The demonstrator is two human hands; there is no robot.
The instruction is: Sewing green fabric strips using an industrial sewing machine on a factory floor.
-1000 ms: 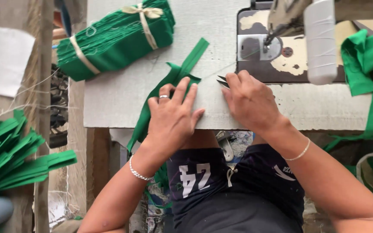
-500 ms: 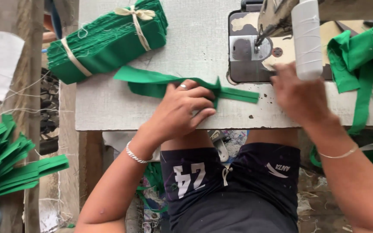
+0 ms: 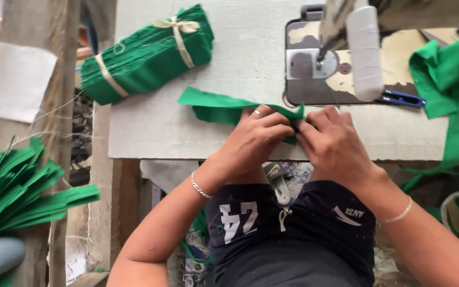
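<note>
From the head camera I see my left hand (image 3: pixel 253 141) and right hand (image 3: pixel 333 146) side by side at the table's (image 3: pixel 187 138) near edge, both pinching the green strip (image 3: pixel 216 109), which trails leftward from under my fingers below the sewing machine (image 3: pixel 341 64).

A pale grey table (image 3: pixel 197 127) carried everything. At its far left lay a bundle of green cloth strips (image 3: pixel 147 56), tied with two pale bands. A loose green strip (image 3: pixel 219 108) rested near the middle, close to the near edge. Far right of centre stood a sewing machine bed (image 3: pixel 314 72) with worn paint, and a heap of green fabric (image 3: pixel 444 72) lay at the right end, trailing over the edge.
</note>
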